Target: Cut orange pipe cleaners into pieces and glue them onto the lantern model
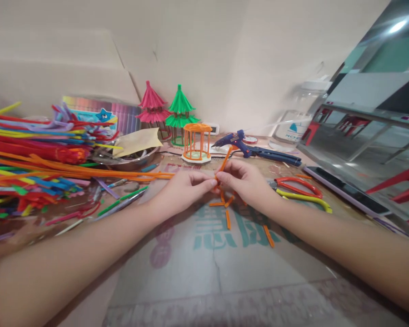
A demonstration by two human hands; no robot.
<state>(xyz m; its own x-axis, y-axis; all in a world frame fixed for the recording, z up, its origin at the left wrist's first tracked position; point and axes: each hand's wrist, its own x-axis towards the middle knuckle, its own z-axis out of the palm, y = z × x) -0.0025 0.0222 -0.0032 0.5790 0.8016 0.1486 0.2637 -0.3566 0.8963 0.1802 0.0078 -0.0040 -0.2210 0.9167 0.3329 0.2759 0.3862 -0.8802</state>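
Between my two hands is an orange pipe cleaner, one end standing up above my fingers. My left hand pinches it low down with thumb and forefinger. My right hand grips it from the other side, fingers curled. Short cut orange pieces lie on the board just below, and another orange piece is to the right under my forearm. Behind my hands stands a small orange cage-like frame on a pale base. The lower part of the held piece is partly hidden by my fingers.
Piles of coloured pipe cleaners crowd the left, beside a metal bowl. Pink and green pagoda shapes stand behind. A glue gun, red-and-yellow-handled pliers, a phone and a clear jug are at right.
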